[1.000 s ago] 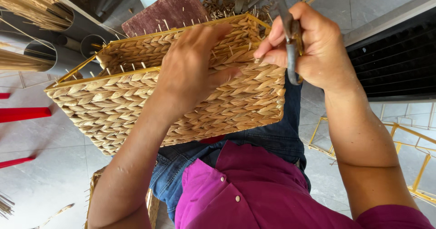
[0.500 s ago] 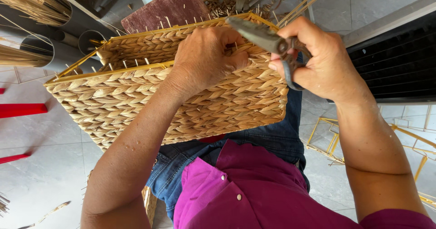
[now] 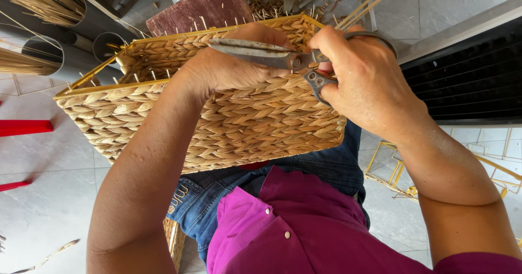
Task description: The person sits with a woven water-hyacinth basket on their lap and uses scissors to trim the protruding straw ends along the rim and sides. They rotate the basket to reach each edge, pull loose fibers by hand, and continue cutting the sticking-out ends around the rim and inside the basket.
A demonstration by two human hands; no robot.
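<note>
One woven basket [image 3: 234, 122] rests on the person's lap, tilted on its side. The left hand [image 3: 228, 67] clasps its upper rim. The right hand [image 3: 359, 78] grips one pair of scissors [image 3: 272, 56], blades closed and pointing left over the left hand. Two red bars [image 3: 24, 127] lie on the tiled floor at left.

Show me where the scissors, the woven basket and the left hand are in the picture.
scissors [image 3: 255, 53]: head view, on the closed metal blades.
woven basket [image 3: 261, 127]: head view, on the braided front wall.
left hand [image 3: 228, 67]: head view, on the back of the hand.
</note>
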